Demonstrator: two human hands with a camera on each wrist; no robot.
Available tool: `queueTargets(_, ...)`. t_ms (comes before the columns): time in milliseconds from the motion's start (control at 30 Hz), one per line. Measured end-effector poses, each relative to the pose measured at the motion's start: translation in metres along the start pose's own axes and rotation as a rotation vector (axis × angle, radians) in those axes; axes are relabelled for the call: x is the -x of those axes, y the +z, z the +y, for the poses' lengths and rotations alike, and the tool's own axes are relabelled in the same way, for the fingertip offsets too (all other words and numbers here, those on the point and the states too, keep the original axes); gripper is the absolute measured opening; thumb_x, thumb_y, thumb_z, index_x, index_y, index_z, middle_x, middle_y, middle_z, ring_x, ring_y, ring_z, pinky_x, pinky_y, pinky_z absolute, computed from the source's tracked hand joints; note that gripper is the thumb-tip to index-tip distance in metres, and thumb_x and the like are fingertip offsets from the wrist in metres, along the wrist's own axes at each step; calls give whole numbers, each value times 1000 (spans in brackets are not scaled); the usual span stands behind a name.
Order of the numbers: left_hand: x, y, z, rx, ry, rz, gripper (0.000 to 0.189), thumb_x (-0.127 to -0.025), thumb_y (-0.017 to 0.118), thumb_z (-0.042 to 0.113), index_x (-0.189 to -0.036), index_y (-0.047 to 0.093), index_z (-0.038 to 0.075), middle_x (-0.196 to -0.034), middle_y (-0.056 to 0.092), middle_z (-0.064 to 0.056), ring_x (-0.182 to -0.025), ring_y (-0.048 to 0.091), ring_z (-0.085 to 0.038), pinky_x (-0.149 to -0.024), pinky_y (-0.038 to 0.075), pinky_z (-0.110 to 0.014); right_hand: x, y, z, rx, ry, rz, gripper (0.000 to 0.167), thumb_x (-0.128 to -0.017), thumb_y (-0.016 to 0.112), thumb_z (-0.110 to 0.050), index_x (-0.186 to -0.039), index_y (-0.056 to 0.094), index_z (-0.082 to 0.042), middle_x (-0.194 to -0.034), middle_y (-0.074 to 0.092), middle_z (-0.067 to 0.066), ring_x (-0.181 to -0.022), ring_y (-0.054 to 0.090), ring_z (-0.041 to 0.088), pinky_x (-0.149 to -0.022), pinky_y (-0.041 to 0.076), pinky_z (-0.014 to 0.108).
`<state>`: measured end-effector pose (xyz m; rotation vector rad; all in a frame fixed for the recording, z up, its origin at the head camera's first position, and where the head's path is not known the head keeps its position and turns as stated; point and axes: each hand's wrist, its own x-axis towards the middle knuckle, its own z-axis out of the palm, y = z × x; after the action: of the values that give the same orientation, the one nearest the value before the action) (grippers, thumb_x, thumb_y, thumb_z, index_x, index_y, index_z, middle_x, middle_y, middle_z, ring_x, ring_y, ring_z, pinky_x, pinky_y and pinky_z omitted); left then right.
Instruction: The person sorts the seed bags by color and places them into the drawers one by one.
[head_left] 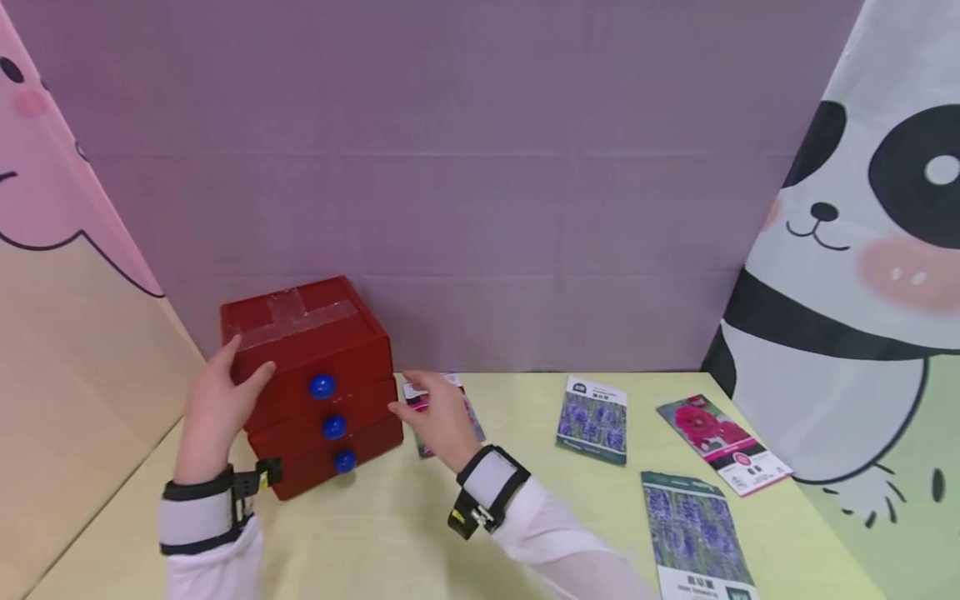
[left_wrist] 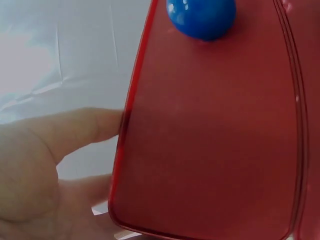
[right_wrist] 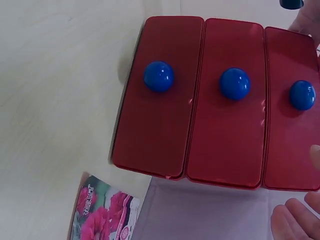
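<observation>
A red box with three stacked drawers [head_left: 322, 354] stands at the back left of the table, a round blue knob [head_left: 333, 427] on each drawer front. At its upper left edge is my left hand [head_left: 217, 408], thumb and fingers spread apart. The left wrist view shows that thumb [left_wrist: 102, 125] against the edge of the top drawer's front, with other fingers partly hidden behind the box. My right hand [head_left: 444, 421] is by the box's right side, fingers extended and holding nothing. In the right wrist view its fingertips [right_wrist: 295, 220] are close to the top drawer's edge; contact cannot be told.
Behind the right hand lies a pink-flower seed packet [head_left: 472, 417], partly covered. Further right are a lavender packet [head_left: 592, 419], another pink-flower packet [head_left: 723, 442] and a nearer lavender packet [head_left: 697, 533]. A purple-grey cloth [head_left: 525, 208] hangs behind the table.
</observation>
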<state>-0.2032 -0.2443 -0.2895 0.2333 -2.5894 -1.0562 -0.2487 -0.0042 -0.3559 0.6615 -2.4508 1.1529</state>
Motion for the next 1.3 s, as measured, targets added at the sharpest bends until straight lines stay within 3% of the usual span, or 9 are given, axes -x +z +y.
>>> queueTargets(133,-1,-1,-4,1,-26,-23,67,-95,44,31,-141,15,-7,-141,16,-35,-126,20,-53,-96,24,-66,-4,5,-3,-72,-9,-3,42,-80,71,-22,-117,60,-4,-112,62,8,-98,60,18,-80,51,27)
queueTargets(333,-4,-3,-10,16,-35,-50,67,-94,43,34,-138,18,-11,-142,10,-36,-127,15,-53,-96,22,-68,-10,9,-15,-74,-26,-14,41,-81,70,-22,-117,60,-5,-111,62,8,-96,61,18,-77,51,21)
queueTargets(800,-2,-5,-12,76,-91,-75,72,-95,41,38,-142,7,-4,-146,0,-29,-131,7,-50,-97,18,-68,-25,25,-48,-142,17,-35,37,-80,70,-21,-113,62,-6,-104,64,7,-88,63,12,-74,49,12)
queueTargets(1167,0,-1,-12,94,-110,-47,74,-94,42,42,-143,7,-2,-148,2,-24,-133,8,-46,-101,18,-64,-31,39,-59,-88,-10,-47,35,-79,71,-24,-108,65,-5,-100,66,5,-84,65,9,-72,47,9)
queueTargets(1300,0,0,-11,121,-98,-32,75,-93,43,42,-144,6,1,-147,8,-26,-130,17,-48,-98,24,-64,-32,43,-60,-28,-9,-42,35,-79,71,-28,-108,66,-8,-100,66,2,-81,64,5,-70,47,8)
